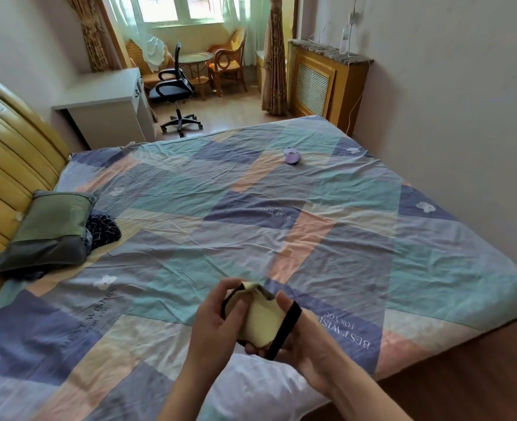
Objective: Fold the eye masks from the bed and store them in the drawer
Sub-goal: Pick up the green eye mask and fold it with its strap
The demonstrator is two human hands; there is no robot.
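Bed [281,208], both hands cupping eye mask [263,322]

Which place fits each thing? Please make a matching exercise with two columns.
Things:
1. yellow eye mask
2. purple eye mask
3. green pillow
4. office chair

Places:
A. on the floor near the window
B. by the headboard
C. held in both hands
D. on the far part of the bed

Pairs: 1-C, 2-D, 3-B, 4-A

Bedroom: pale walls [448,86]; wooden floor [226,113]; daylit window [178,7] with patterned curtains [273,56]; black office chair [175,86]; white desk [108,101]; wicker chairs [226,62]; wooden radiator cover [321,83]; yellow padded headboard [5,159].
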